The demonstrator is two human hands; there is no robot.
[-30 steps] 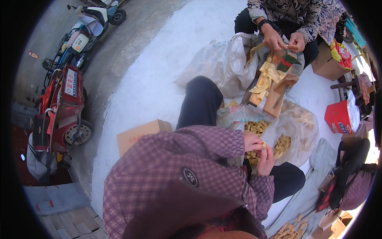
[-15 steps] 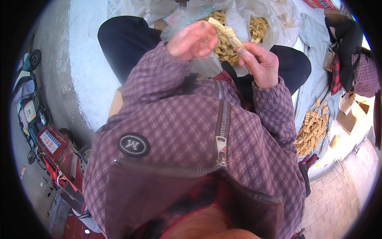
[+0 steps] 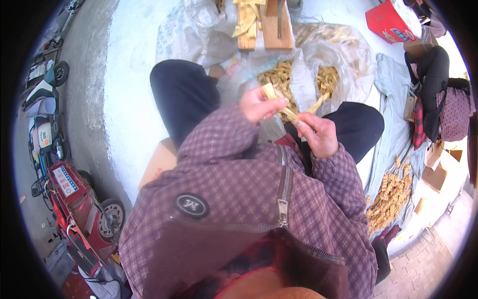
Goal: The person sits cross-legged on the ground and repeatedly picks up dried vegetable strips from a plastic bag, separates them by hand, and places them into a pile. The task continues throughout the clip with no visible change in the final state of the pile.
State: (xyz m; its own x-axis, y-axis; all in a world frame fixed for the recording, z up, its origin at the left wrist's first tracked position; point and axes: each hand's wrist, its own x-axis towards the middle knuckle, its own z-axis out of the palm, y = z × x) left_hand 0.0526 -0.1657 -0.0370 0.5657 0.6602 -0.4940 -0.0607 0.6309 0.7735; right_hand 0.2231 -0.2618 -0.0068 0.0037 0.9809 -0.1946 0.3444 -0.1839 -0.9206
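Observation:
A bundle of pale yellow, flat, pliable strips (image 3: 288,113) is stretched between my two hands, above my lap. My left hand (image 3: 259,105) is closed round its upper left end, with a short stub poking out above the fingers. My right hand (image 3: 319,133) pinches the lower right end between thumb and fingers, and a loose strip end (image 3: 316,104) sticks up beside it. The part inside my left fist is hidden. Just beyond the hands, clear plastic bags (image 3: 352,55) hold many yellowish knotted pieces (image 3: 279,74).
Farther off, yellow strips (image 3: 246,22) lie on a wooden block beside a brown wooden board (image 3: 278,32). A cardboard box (image 3: 162,162) stands by my left leg. To the right are a heap of brown pieces (image 3: 391,199) and a red carton (image 3: 388,22). A red vehicle (image 3: 74,194) stands left.
My left hand, loosely open beside the knotted strips before, is now closed on their upper end. The view has shifted, bringing the wooden boards into sight and both hands lower in the picture.

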